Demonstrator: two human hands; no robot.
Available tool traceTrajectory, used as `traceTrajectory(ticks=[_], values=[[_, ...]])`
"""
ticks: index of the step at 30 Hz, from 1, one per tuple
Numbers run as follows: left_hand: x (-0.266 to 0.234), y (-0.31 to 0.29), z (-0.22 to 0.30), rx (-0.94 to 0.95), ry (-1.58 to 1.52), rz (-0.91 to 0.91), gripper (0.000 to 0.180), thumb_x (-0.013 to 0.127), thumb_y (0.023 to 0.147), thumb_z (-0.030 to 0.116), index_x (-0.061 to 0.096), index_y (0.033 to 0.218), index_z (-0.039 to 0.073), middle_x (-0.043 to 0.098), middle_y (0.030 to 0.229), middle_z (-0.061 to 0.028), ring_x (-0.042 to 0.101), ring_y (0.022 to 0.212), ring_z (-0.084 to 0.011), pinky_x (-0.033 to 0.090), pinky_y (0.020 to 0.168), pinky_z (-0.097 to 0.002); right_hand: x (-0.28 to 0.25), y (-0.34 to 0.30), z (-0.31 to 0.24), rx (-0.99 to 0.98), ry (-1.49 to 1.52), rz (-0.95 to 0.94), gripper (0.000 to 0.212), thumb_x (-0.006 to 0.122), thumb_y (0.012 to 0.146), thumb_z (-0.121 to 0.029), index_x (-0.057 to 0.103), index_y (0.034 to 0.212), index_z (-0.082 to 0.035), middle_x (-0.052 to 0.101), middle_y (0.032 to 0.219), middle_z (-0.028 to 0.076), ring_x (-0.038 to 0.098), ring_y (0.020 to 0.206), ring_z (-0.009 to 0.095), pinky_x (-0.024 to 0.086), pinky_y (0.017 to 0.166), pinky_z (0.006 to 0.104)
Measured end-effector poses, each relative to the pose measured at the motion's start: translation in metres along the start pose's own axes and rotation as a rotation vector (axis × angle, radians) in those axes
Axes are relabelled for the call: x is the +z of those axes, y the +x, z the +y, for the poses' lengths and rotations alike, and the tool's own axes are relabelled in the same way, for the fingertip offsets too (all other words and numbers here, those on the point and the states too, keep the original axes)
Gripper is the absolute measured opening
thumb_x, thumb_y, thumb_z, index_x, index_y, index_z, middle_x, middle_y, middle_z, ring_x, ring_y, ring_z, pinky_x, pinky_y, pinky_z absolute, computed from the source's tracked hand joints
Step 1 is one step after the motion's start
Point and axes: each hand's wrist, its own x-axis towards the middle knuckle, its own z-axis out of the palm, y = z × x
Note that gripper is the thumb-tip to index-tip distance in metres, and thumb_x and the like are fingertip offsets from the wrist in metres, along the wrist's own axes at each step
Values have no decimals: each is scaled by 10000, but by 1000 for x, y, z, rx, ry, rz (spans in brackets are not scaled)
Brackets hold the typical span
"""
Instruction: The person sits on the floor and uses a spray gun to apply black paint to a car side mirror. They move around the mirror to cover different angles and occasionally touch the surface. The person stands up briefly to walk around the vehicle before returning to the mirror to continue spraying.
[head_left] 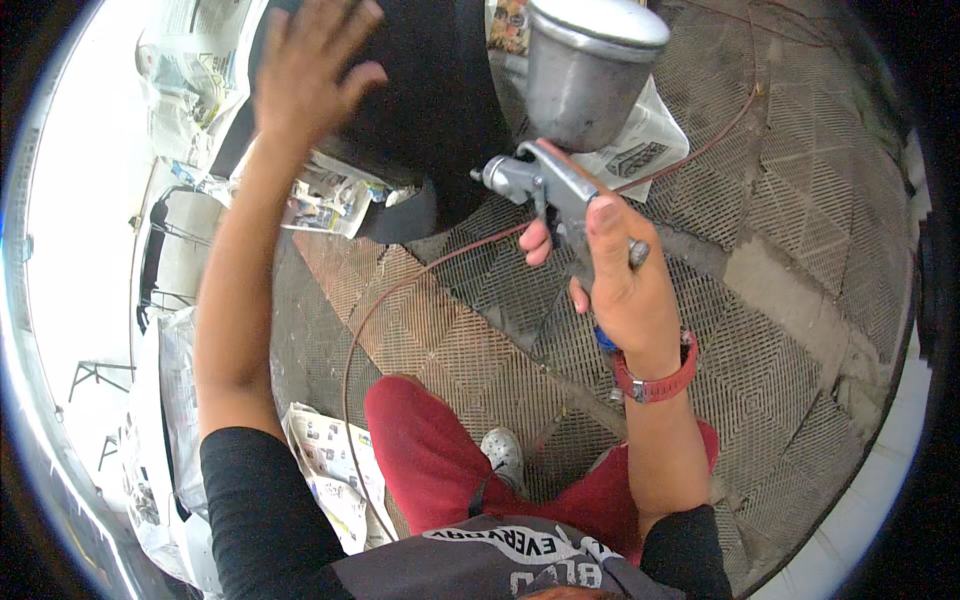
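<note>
In my right hand (625, 260) is a metal spray gun (555, 190), gripped by its handle, with fingers wrapped at the trigger side. A lidded grey paint cup (585, 85) tops the gun, and its nozzle points left. My left hand (318, 75), slightly blurred, is stretched out with its fingers apart over a large black curved panel (430, 90). Whether the palm touches the panel I cannot tell. Newspaper (330, 195) is tucked along the panel's lower edge.
A thin reddish hose (385, 295) loops across the grooved tile floor (470, 350) past my legs. Loose newspaper (330, 465) lies by my left arm. Paper-covered parts (175, 400) stand along the left side. Another printed sheet (645, 140) lies behind the spray gun.
</note>
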Motion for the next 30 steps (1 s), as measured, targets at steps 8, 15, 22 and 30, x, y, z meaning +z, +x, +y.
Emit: traceTrajectory(ticks=[8, 15, 22, 30], values=[[30, -59, 84, -90, -150, -130, 1038, 675, 931, 717, 379, 1729, 123, 401, 1779, -125, 306, 1665, -354, 253, 1340, -566, 2, 3, -2, 57, 5, 47, 631, 486, 1189, -524, 623, 1573, -43, 738, 978, 53, 649, 847, 104, 533, 812, 274], [10, -101, 156, -53, -296, -596, 1067, 642, 986, 714, 259, 1768, 97, 173, 1851, -193, 156, 1713, -380, 143, 1369, -595, 11, 0, 4, 31, 17, 21, 633, 486, 1189, -522, 618, 1575, -38, 736, 973, 51, 654, 849, 107, 528, 802, 272], [6, -51, 51, -482, 2, 174, 1038, 619, 1049, 641, 330, 1628, -170, 264, 1667, -511, 218, 1582, -669, 204, 1307, -699, 8, -2, 15, 59, -192, 10, 811, 328, 1169, -677, 612, 1540, -15, 792, 1018, 86, 737, 872, 116, 469, 508, 226], [72, -90, 216, -706, -342, 33, 1064, 618, 1069, 567, 193, 1645, -219, 73, 1733, -492, 92, 1603, -693, 158, 1321, -706, 2, -6, 23, 128, -76, 83, 679, 464, 1169, -602, 664, 1502, -45, 784, 1008, 63, 700, 826, 73, 446, 514, 208]])
